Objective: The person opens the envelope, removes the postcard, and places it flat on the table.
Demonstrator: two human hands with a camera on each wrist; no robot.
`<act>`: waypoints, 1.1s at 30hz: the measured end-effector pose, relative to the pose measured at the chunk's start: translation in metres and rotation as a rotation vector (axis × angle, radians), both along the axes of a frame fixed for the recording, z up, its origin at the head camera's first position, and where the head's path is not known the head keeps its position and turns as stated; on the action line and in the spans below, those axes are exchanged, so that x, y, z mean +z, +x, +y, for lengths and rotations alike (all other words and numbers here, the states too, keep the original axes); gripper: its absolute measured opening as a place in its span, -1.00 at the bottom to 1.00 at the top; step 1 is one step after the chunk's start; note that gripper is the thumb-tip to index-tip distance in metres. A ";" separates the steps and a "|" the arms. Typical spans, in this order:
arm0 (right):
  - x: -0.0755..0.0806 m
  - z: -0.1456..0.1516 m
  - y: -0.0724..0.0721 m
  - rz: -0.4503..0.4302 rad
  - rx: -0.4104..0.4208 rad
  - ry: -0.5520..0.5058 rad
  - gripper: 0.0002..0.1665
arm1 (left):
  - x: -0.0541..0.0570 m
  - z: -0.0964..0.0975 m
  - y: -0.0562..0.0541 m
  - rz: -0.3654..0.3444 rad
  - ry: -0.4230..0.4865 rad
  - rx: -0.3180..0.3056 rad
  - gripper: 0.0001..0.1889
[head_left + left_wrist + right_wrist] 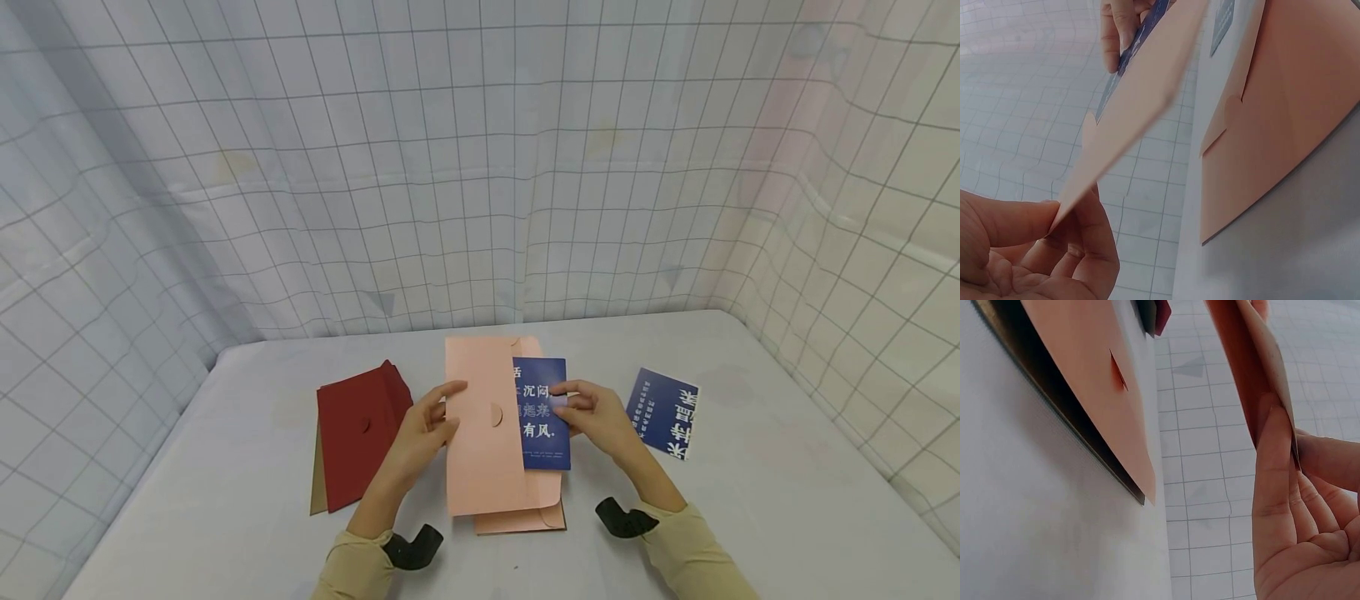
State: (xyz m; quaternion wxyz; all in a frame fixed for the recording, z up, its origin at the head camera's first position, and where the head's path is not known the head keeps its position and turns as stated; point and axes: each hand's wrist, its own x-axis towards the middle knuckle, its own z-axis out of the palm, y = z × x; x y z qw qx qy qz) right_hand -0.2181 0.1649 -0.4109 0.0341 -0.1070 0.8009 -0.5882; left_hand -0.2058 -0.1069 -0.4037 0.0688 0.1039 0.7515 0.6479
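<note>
- One pink envelope [480, 467] is held raised above the white table [787, 500], in front of the person; its long axis runs away from the body, and its open long side faces right.
- One blue card [543, 457] with white Chinese print sits partly in that opening, its left part hidden behind the front panel; its long axis also runs near to far, print upright to the wearer.
- The left hand [417, 432] pinches the envelope's left edge between thumb and fingers.
- The right hand [602, 418] pinches the card's right edge, thumb in front.
- Beneath, at least one more pink envelope [516, 524] lies on the table; how many cannot be told.
- To the right lies a second blue card [660, 412], slanted, its print sideways.
- To the left are stacked red envelopes [352, 450], at least two, over an olive-brown piece [318, 487].
- Behind hangs a white grid-patterned curtain [480, 167].
</note>
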 end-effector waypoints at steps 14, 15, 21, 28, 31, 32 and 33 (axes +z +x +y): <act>0.000 0.002 0.000 0.031 -0.004 -0.015 -0.65 | 0.003 -0.001 0.001 -0.005 -0.006 0.018 -0.48; 0.000 0.002 -0.001 0.033 0.001 -0.014 -0.64 | 0.003 -0.001 0.001 -0.006 -0.006 0.021 -0.48; 0.002 0.004 -0.002 0.007 -0.009 0.006 -0.63 | 0.002 -0.003 -0.001 -0.003 -0.008 0.033 -0.46; 0.001 0.005 -0.003 -0.004 -0.024 0.016 -0.64 | 0.002 -0.005 -0.002 0.000 -0.010 0.033 -0.45; 0.002 0.005 -0.002 -0.001 -0.021 0.007 -0.63 | 0.003 -0.006 -0.002 0.001 -0.014 0.046 -0.45; 0.002 0.006 -0.002 0.002 -0.017 0.004 -0.63 | 0.003 -0.007 -0.002 0.002 -0.016 0.047 -0.45; 0.001 0.006 -0.002 0.004 -0.015 0.001 -0.63 | 0.003 -0.007 -0.002 0.004 -0.018 0.050 -0.45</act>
